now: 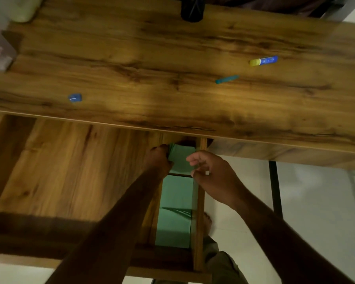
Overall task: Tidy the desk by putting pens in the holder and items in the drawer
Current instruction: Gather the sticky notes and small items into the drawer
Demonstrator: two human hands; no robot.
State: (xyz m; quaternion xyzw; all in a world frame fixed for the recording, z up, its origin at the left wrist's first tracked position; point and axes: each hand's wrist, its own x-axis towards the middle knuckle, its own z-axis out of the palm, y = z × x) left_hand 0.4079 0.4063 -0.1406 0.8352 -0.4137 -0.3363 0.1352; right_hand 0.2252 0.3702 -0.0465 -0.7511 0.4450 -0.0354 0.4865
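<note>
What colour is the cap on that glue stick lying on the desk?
Yellow. The cap tops a blue glue stick, clearest in the head view.

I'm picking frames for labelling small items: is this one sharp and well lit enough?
Head view: dim, warm light with one brighter patch on the wooden desk; motion blur smears the yellow-capped blue glue stick, the teal pen-shaped item and the small blue object, so their details are unreadable; the lower foreground lies in deep shadow.

One glue stick (263,60), one teal pen (226,79), one black holder (192,9).
</note>
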